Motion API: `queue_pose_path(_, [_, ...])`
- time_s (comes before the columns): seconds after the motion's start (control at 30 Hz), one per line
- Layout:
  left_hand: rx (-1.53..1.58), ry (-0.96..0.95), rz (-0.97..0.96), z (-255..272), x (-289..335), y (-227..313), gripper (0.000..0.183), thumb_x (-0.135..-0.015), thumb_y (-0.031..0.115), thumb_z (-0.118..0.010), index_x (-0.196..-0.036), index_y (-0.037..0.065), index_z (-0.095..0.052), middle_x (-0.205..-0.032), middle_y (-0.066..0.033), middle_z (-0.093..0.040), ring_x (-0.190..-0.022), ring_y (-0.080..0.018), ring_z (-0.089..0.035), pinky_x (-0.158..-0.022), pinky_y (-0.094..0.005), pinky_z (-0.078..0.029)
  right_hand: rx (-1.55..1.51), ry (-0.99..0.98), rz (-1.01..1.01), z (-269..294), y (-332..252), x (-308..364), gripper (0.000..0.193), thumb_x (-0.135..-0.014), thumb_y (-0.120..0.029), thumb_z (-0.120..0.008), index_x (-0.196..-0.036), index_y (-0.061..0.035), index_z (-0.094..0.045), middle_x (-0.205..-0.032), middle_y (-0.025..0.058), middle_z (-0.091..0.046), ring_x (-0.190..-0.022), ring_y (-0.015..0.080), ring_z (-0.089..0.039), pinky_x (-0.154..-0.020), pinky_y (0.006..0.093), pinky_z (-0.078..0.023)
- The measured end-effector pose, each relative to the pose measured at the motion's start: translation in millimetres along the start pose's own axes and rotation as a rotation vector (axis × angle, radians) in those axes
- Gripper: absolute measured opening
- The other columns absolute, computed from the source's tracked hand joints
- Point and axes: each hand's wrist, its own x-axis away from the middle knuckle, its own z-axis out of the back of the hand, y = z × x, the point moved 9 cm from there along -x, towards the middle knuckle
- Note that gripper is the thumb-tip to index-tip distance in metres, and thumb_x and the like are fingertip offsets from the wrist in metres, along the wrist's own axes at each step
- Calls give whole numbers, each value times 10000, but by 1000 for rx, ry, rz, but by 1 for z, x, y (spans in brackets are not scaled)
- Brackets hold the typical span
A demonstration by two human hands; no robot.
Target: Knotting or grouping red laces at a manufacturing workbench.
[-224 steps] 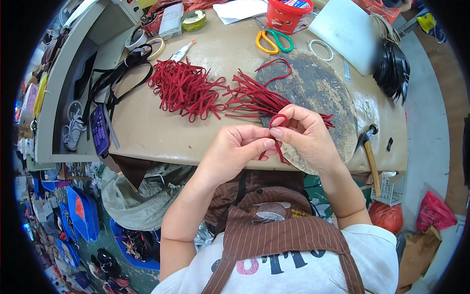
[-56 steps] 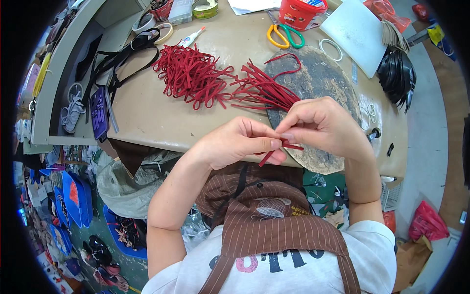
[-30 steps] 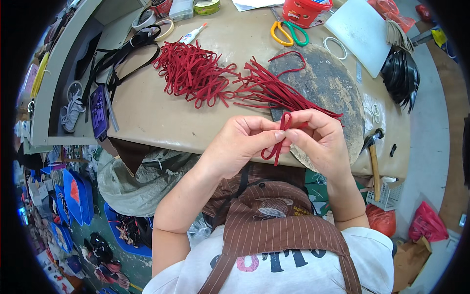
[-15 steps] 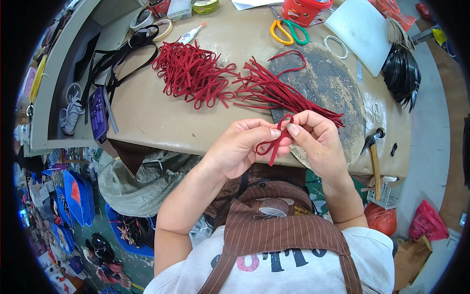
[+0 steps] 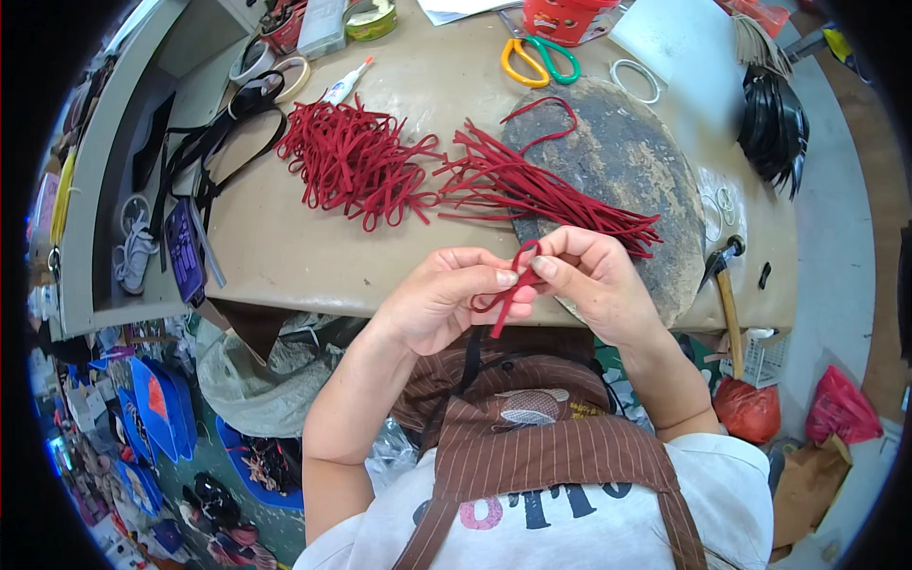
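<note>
Between my two hands, just off the table's near edge, a dark red strip (image 5: 501,315) is looped like a small bow. My left hand (image 5: 440,296) pinches the bow between thumb and fingers. From the other side, the thumb and forefinger of my right hand (image 5: 591,280) close on its upper loop. Beyond my hands a bundle of straight red strips (image 5: 560,199) lies partly over a round, worn dark board (image 5: 655,180). Left of that bundle is a heap of looped red strips (image 5: 353,163), similar in shape to the one I hold.
Scissors (image 5: 539,59) with yellow and green handles lie at the back, before a red tub (image 5: 570,19). A hammer (image 5: 728,313) rests at the right edge. Black straps (image 5: 228,142) and a glue tube (image 5: 348,82) are on the left. A grey shelf (image 5: 81,237) borders the table there.
Both hands, still pinching the red bow, have shifted slightly left and the view has moved a little. The bow's loops look slightly narrower; the heap and bundle lie as before.
</note>
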Motion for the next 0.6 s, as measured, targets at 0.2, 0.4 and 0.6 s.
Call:
queue_pose_path(0.2, [-683,363,-634,50,39,133,204,-826,46,-618,-1017,-23,-608,-940,-132,-653,-835,-175,-642,-759,-292,-513,1079,264,453,68,-66,-49,183,-809,-37,-571,-989,-18,-604,-969,159,-606,-896,277,-602,-797,336,-468])
queue_pose_path(0.4, [-1302,674,-1153,-7,62,146,254,-797,30,-639,-1051,33,-643,-1075,-109,-635,-1028,-185,-589,-898,-292,-446,1431,161,361,124,-54,-108,103,-830,-96,-588,-854,-9,-539,-1135,184,-429,-1002,279,-488,-840,343,-419])
queue_pose_path(0.6, [-1684,428,-1382,-101,25,102,262,-747,85,-684,-1008,101,-669,-1040,-91,-643,-1018,-254,-599,-948,-406,-411,983,77,125,73,-105,-60,101,-890,-115,-541,-879,-15,-527,-792,36,-562,-648,87,-510,-579,207,-425])
